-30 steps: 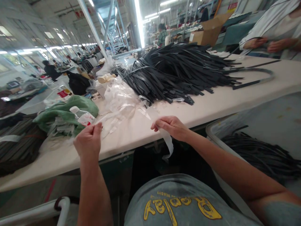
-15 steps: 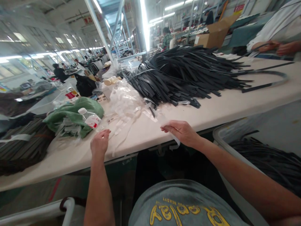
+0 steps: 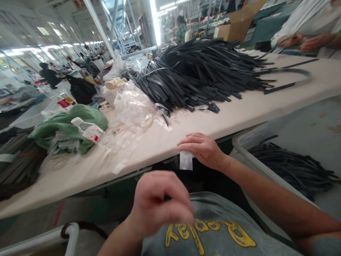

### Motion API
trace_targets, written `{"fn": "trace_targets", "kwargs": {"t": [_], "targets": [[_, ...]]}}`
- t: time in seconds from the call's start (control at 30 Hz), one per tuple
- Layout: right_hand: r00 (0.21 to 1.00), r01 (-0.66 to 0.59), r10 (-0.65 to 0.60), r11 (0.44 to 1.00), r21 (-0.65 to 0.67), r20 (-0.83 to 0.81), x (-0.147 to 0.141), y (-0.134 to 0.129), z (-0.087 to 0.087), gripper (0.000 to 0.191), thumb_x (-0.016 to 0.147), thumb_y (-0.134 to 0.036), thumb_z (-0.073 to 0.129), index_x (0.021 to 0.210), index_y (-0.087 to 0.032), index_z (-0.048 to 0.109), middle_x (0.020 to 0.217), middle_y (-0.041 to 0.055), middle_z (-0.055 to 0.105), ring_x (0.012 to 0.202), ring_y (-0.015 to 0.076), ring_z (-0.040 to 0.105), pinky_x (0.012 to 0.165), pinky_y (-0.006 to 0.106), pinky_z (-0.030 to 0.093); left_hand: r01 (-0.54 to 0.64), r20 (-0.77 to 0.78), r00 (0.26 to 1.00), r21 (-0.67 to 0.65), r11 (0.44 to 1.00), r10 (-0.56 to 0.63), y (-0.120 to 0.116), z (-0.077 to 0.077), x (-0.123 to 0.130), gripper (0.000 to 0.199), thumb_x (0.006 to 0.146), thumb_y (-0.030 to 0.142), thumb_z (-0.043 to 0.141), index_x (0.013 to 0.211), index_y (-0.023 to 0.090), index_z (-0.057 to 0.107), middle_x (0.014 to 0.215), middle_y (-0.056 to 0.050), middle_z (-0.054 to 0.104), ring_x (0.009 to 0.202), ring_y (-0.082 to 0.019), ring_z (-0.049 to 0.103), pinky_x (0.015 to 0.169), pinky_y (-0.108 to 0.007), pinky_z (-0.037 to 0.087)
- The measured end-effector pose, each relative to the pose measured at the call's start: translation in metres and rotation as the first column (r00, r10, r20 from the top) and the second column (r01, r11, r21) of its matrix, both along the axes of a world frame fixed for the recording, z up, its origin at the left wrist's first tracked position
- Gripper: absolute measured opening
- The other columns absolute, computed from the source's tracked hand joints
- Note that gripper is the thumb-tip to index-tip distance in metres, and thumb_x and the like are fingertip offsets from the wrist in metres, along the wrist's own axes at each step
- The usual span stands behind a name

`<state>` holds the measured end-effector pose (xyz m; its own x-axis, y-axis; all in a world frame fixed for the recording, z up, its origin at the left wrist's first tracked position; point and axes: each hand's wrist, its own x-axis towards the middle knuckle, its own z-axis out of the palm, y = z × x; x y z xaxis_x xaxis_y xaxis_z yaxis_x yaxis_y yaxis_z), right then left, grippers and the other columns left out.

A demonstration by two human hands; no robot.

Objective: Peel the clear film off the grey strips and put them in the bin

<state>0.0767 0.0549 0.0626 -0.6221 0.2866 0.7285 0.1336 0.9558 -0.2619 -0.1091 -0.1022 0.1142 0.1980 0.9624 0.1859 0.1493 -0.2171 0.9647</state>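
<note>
My right hand is at the table's front edge, its fingers pressed together on a translucent strip that hangs below them. Nearer to me, in front of my shirt, is my left hand, blurred, with its fingers curled and a gap between thumb and forefinger. Whether anything is in it does not show. Beyond my hands, a large bundle of black strips lies on the table. To its left sits a heap of clear plastic scraps.
A plastic bottle rests against a green cloth on the left. Dark strips are stacked at the far left. At the right stands a bin holding black strips. Another person's hands hold a strip at the upper right.
My left hand has moved right and closer to me, away from the bottle. My right hand stays near the table edge, its strip now hanging straight down. The view has shifted slightly.
</note>
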Motion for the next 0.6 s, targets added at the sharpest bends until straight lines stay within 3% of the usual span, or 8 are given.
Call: {"fn": "trace_targets", "kwargs": {"t": [0.07, 0.13, 0.23, 0.37, 0.5, 0.6], "targets": [[1.0, 0.004, -0.004, 1.0, 0.009, 0.008, 0.007, 0.0, -0.004, 0.027, 0.1, -0.016, 0.042, 0.103, -0.021, 0.068, 0.099, 0.0043, 0.074, 0.091, 0.0147, 0.066, 0.092, 0.034, 0.048, -0.155, 0.122, 0.977, -0.141, 0.978, 0.172, 0.026, -0.025, 0.004, 0.041, 0.074, 0.06, 0.068, 0.064, 0.02, 0.065, 0.063, -0.002, 0.066, 0.058, -0.014, 0.059, 0.059, -0.025, 0.047], [0.999, -0.011, 0.01, 1.0, 0.027, 0.033, 0.012, 0.001, -0.01, 0.027, 0.1, -0.016, 0.042, 0.103, -0.02, 0.069, 0.099, 0.0046, 0.074, 0.091, 0.0151, 0.065, 0.091, 0.034, 0.048, -0.066, 0.208, 0.966, -0.384, 0.921, 0.156, 0.045, -0.052, 0.01, 0.051, 0.072, 0.067, 0.064, 0.074, 0.016, 0.068, 0.068, -0.005, 0.069, 0.059, -0.014, 0.06, 0.06, -0.025, 0.047], [0.996, -0.058, 0.056, 0.998, 0.027, 0.074, 0.015, 0.0, -0.023, 0.025, 0.099, -0.017, 0.044, 0.101, -0.019, 0.069, 0.1, 0.0044, 0.073, 0.091, 0.0155, 0.064, 0.09, 0.034, 0.047, 0.088, 0.278, 0.954, -0.625, 0.775, 0.116, 0.056, -0.08, 0.018, 0.054, 0.071, 0.062, 0.07, 0.086, 0.011, 0.071, 0.078, -0.011, 0.073, 0.062, -0.015, 0.064, 0.063, -0.025, 0.049], [0.985, -0.093, 0.096, 0.995, -0.029, 0.143, 0.019, -0.006, -0.041, 0.025, 0.099, -0.019, 0.044, 0.098, -0.019, 0.069, 0.1, 0.003, 0.073, 0.09, 0.0147, 0.063, 0.089, 0.033, 0.048, 0.157, 0.319, 0.939, -0.727, 0.669, 0.126, 0.056, -0.094, 0.029, 0.037, 0.069, 0.043, 0.079, 0.077, 0.008, 0.073, 0.076, -0.012, 0.072, 0.058, -0.013, 0.062, 0.061, -0.023, 0.047], [0.968, -0.083, 0.088, 0.996, -0.03, 0.234, 0.027, -0.008, -0.06, 0.024, 0.097, -0.018, 0.046, 0.102, -0.022, 0.069, 0.105, 0.0006, 0.073, 0.093, 0.0135, 0.064, 0.09, 0.031, 0.048, 0.17, 0.338, 0.927, -0.765, 0.621, 0.163, 0.054, -0.114, 0.038, 0.035, 0.064, 0.04, 0.082, 0.072, 0.007, 0.072, 0.071, -0.012, 0.07, 0.054, -0.012, 0.06, 0.057, -0.023, 0.045], [0.941, 0.129, -0.105, 0.99, -0.055, 0.321, 0.039, 0.017, -0.067, 0.022, 0.095, -0.02, 0.052, 0.107, -0.027, 0.069, 0.117, -0.0022, 0.07, 0.102, 0.0127, 0.064, 0.096, 0.028, 0.047, 0.122, 0.366, 0.883, -0.782, 0.611, 0.292, 0.049, -0.136, 0.043, 0.04, 0.058, 0.043, 0.086, 0.063, 0.009, 0.066, 0.062, -0.007, 0.066, 0.05, -0.01, 0.055, 0.052, -0.022, 0.04]]}}
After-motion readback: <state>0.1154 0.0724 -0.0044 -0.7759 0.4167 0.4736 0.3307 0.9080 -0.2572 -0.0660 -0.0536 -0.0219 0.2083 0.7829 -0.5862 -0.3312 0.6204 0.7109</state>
